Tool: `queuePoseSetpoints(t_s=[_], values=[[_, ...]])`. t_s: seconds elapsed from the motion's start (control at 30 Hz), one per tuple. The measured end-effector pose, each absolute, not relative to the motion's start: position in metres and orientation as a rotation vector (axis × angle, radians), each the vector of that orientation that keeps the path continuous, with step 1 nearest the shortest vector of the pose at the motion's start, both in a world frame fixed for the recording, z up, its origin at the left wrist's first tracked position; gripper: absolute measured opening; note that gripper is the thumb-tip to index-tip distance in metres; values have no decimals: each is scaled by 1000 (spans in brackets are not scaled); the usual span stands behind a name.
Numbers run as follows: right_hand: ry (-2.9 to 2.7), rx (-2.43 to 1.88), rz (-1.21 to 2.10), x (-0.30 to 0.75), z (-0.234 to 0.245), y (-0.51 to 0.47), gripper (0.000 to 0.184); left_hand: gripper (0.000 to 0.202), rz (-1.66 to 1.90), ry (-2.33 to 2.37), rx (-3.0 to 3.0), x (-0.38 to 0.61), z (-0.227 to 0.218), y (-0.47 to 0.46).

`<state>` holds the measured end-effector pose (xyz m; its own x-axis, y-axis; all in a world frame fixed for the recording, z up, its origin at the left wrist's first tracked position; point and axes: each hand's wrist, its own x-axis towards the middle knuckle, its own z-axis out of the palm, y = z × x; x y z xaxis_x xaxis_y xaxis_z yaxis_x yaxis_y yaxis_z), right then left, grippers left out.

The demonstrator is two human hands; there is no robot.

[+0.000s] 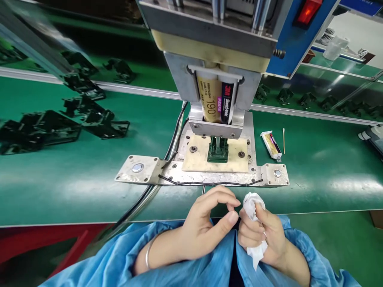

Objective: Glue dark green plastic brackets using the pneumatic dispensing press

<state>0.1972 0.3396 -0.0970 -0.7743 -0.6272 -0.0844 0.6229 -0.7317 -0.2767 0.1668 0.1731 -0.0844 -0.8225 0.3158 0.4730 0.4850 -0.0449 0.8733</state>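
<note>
My right hand [263, 235] is closed around a crumpled white tissue [253, 205] near the bench's front edge. My left hand [206, 227] hovers beside it with curled fingers, thumb and forefinger close to the tissue, holding nothing that I can see. Both wrists come out of blue sleeves; a bracelet sits on the left wrist. Just beyond my hands stands a glue dispensing machine [215, 52] holding a twin adhesive cartridge [217, 103] above a green nozzle [218, 149] on a metal base plate [200, 173].
A spare adhesive cartridge [271, 144] and a thin stick [283, 140] lie right of the machine on the green mat [60, 179]. Several black plastic parts [60, 123] are piled at the left. More black parts [299, 97] line the back right. Black cables [167, 159] run off the base.
</note>
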Motion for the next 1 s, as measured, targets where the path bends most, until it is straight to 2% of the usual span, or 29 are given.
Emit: queuePoseSetpoints(t_s=[0.17, 0.33, 0.53, 0.67, 0.8, 1.0], values=[[485, 19, -2419, 195, -104, 337, 29, 13, -2097, -2023, -898, 167, -99, 179], [719, 73, -2473, 182, -120, 327, 32, 12, -1979, -2149, -727, 164, -123, 177], [760, -26, -2452, 164, -134, 330, 37, 27, -2052, -2225, -801, 164, -130, 172], [720, -57, -2471, 163, -139, 337, 45, 7, -2141, -2200, -649, 165, -132, 171], [713, -110, -2466, 165, -141, 341, 50, 31, -2127, -2371, -578, 163, -134, 169], [805, -116, -2466, 164, -141, 341, 48, 24, -2131, -2365, -600, 158, -132, 170]])
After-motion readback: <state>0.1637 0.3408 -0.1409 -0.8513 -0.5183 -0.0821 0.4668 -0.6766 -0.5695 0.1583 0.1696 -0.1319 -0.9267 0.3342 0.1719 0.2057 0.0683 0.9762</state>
